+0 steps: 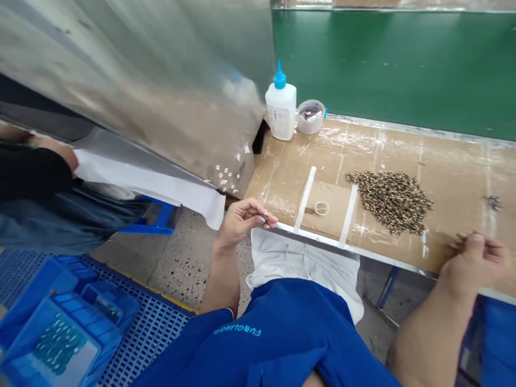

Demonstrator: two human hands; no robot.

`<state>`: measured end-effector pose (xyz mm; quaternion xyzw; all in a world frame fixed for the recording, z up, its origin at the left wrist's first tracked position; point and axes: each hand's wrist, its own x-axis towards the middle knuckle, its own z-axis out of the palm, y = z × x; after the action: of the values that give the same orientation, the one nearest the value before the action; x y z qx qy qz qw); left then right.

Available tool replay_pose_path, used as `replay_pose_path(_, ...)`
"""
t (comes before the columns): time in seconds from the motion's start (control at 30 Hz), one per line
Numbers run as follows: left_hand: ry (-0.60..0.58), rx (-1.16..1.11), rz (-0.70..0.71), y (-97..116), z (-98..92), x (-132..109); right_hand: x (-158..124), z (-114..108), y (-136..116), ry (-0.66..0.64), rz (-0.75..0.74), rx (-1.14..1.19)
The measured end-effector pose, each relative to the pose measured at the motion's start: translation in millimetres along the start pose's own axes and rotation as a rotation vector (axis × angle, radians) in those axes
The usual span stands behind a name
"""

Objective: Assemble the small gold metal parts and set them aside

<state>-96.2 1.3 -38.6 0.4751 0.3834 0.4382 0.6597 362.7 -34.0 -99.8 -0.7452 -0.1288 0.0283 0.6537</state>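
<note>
My left hand (246,221) is at the front edge of the table, thumb and forefinger pinched on a small dark piece (264,217) whose kind I cannot make out. My right hand (475,260) is low over the right part of the table, its fingers curled and partly hidden; whatever they may hold does not show. Between the hands lies a large pile of small brass-and-dark metal parts (393,201). A cardboard square (330,220), taped down on both sides, bears a small pale ring (321,208).
Behind stand a white bottle with blue nozzle (281,110) and a tape roll (310,119) holding scraps. Small bluish parts (493,202) lie at right. A metal panel (181,91) walls the left; beyond it a person's arm (52,153) shows. Blue bins (60,333) stand lower left.
</note>
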Motion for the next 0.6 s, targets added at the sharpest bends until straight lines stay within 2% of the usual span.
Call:
replay_pose_path(0.07,-0.070,-0.021,-0.040,-11.8,11.8,12.8,-12.6,-6.7,0.1,-0.043,-0.007,0.068)
replay_pose_path(0.17,-0.114,0.006,-0.084,-34.5,31.7,29.9,-41.4,-15.7,-5.0,-0.166,-0.027,0.156)
replay_pose_path(0.27,-0.152,0.050,-0.104,-60.6,50.3,41.9,-80.5,-15.3,-16.6,-0.343,-0.046,0.126)
replay_pose_path(0.37,-0.195,0.088,-0.120,-79.8,62.1,46.9,-120.8,-1.9,-26.1,-0.691,-0.042,0.023)
replay_pose_path(0.47,-0.210,0.168,-0.090,-86.1,64.9,46.0,-149.2,20.2,-27.1,-1.012,-0.040,-0.023)
replay_pose_path(0.53,-0.219,0.236,-0.055,-85.6,63.4,44.1,-158.1,34.5,-24.6,-1.127,-0.059,-0.043)
replay_pose_path(0.6,-0.233,0.278,-0.027,-84.4,61.3,42.6,-160.5,46.0,-22.8,-1.172,-0.092,-0.056)
